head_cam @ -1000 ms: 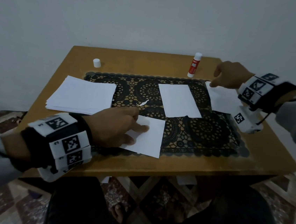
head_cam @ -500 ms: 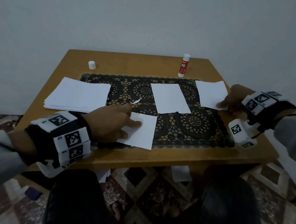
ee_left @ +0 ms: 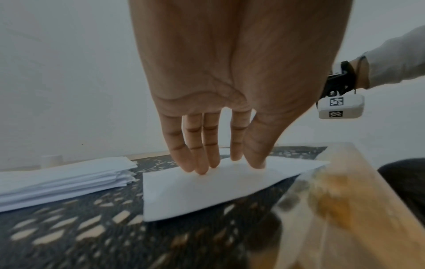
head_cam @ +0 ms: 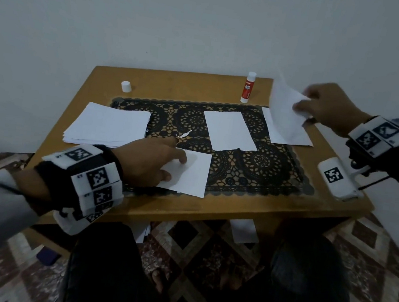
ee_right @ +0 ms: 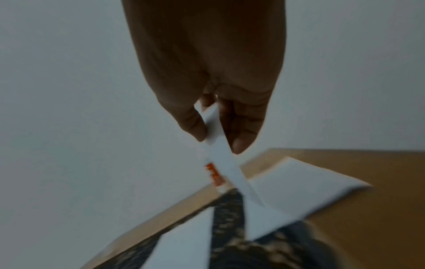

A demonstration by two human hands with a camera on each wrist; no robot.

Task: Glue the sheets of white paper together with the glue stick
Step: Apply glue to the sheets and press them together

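Right hand (head_cam: 328,105) pinched a lifted sheet (head_cam: 285,108) at 2 o'clock on the worktop (head_cam: 180,85). Left hand (head_cam: 148,161), fingers straight, pressed a second sheet (head_cam: 192,172) at 6 o'clock. Glue stick (head_cam: 247,88) stood uncapped at 1 o'clock, cap (head_cam: 126,86) at 11. Risk: glue drying; thin sheet creasing. No containers in view.
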